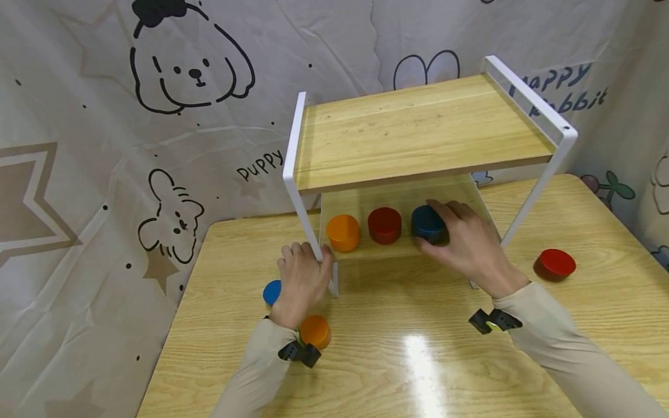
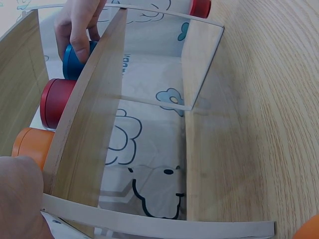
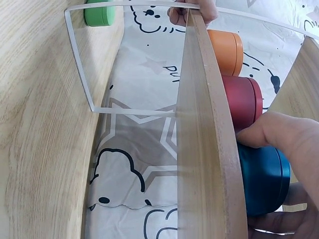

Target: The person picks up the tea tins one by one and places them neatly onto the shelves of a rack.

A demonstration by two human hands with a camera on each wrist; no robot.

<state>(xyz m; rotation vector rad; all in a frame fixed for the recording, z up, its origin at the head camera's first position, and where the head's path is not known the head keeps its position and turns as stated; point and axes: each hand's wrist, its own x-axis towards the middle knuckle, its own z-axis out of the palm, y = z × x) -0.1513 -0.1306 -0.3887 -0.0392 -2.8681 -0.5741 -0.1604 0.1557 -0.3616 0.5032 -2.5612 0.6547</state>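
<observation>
Creamy sleeves [image 1: 569, 348] come nearest me, cut off below. Beyond them the right hand [image 1: 473, 247] pinches a blue cylinder [image 1: 427, 223] between thumb and curled fingers, while the left hand [image 1: 303, 276] grips the white leg at the left end of the shelf [image 1: 418, 133]. That blue piece sits on the shelf's lower board, toward its right end: squat, satin-sided, seamed near the top, partly covered by fingers. Along the same board stand a red cylinder [image 1: 384, 226], then an orange cylinder [image 1: 342, 233]. Both boards are straw-coloured, grained wood between slim white frames. Under the shelf spreads a glossy wood-grain table [image 1: 376, 325]. Right of the shelf lies a second red cylinder [image 1: 554, 265]; by its left end, a second orange cylinder [image 1: 315, 332] and a blue disc [image 1: 272, 292], part hidden by the left arm. Only the right wrist view clearly shows a green cylinder [image 3: 99, 15]. Behind the shelf hangs creased, cartoon-printed cloth [image 1: 334, 69].
</observation>
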